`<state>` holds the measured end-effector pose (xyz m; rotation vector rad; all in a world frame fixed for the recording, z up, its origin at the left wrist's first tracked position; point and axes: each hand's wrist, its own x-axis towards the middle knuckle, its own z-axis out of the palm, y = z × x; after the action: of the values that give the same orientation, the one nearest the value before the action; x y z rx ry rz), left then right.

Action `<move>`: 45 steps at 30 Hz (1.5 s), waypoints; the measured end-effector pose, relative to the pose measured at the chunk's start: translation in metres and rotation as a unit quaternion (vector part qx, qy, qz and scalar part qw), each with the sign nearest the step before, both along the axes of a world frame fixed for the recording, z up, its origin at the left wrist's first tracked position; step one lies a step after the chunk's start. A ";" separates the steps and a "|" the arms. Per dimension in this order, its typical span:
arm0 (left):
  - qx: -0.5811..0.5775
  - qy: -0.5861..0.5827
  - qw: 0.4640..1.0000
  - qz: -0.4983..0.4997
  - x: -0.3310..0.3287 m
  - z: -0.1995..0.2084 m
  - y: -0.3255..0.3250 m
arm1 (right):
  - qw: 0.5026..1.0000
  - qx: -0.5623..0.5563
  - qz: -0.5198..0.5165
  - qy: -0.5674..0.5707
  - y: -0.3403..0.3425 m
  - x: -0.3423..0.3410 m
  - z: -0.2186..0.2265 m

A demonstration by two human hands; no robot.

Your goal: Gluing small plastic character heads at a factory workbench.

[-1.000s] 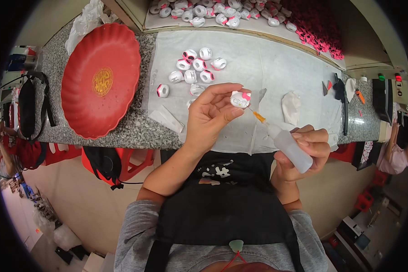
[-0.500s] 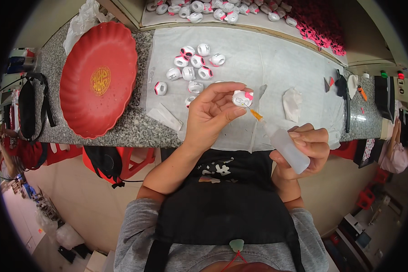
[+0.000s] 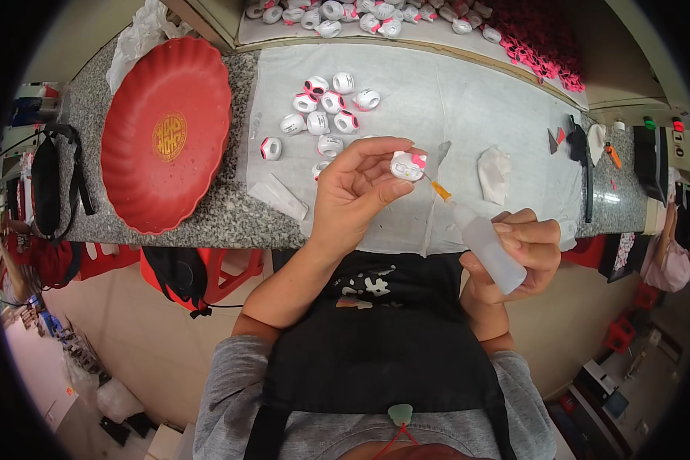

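Pinching 1 white, pink-bowed cat head (image 3: 406,166) between its fingers, the left hand (image 3: 351,195) faces the right hand (image 3: 530,249), whose fingers grasp a translucent needle-tipped bottle (image 3: 486,248).

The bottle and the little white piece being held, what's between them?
The head view shows an orange nozzle and thin needle between the bottle and held piece.

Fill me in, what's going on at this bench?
A person holds a small white piece with a pink bow between the thumb and fingers of the left hand. The right hand grips a translucent bottle, its orange-based needle pointing at the piece; contact is too small to confirm. Beyond the left hand, similar white-and-pink pieces lie loosely grouped on a white sheet. A red scalloped tray sits to the left.
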<state>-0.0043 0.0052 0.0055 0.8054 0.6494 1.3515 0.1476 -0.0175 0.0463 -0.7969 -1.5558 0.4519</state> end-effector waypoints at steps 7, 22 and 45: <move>0.006 0.010 1.000 -0.004 0.001 -0.001 0.000 | 1.000 0.004 0.005 0.011 0.000 -0.001 -0.002; 0.039 0.057 0.998 -0.009 0.000 -0.002 0.000 | 1.000 0.002 0.004 0.011 0.000 -0.003 -0.002; 0.087 0.127 0.988 0.021 0.002 -0.002 0.003 | 0.999 -0.050 0.001 -0.005 0.002 0.002 0.003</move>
<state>-0.0023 0.0078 0.0035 1.1223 0.7576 1.3686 0.1500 -0.0153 0.0492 -0.8748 -1.5535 0.5305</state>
